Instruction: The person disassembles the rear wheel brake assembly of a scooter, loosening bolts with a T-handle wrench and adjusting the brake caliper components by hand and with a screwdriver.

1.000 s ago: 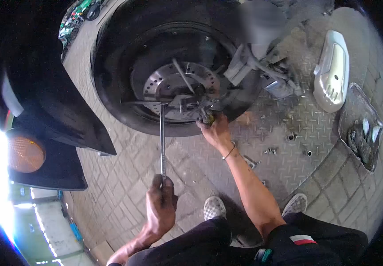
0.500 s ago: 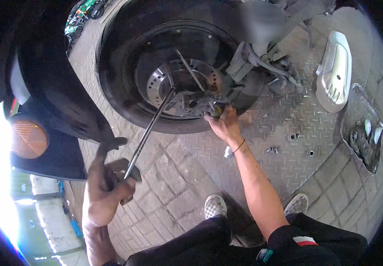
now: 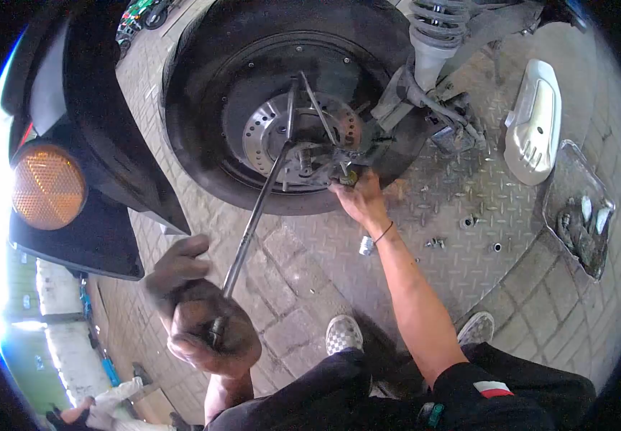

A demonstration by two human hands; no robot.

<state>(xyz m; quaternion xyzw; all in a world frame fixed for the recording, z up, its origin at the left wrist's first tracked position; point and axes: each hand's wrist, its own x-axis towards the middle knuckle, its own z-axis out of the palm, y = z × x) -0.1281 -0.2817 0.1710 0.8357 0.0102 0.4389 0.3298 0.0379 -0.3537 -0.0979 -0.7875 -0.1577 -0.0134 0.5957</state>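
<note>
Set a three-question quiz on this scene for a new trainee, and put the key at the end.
1. True or false: the left hand is on the long bar.
2. Which of these lies nearest the tray?
A) the wheel
B) the pale cover
C) the left shoe
3. Fill in the colour: the reflector is ____.

Key: 1 true; 2 B; 3 orange.

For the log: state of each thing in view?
Left hand, at slanted bar, grip blurred
Right hand, beside wheel, grip partly hidden
Brake disc, exposed
Silvery cover, detached
Tray, uncovered, holding items
Small hardware, loose on metal plate
Reflector, mounted
</note>
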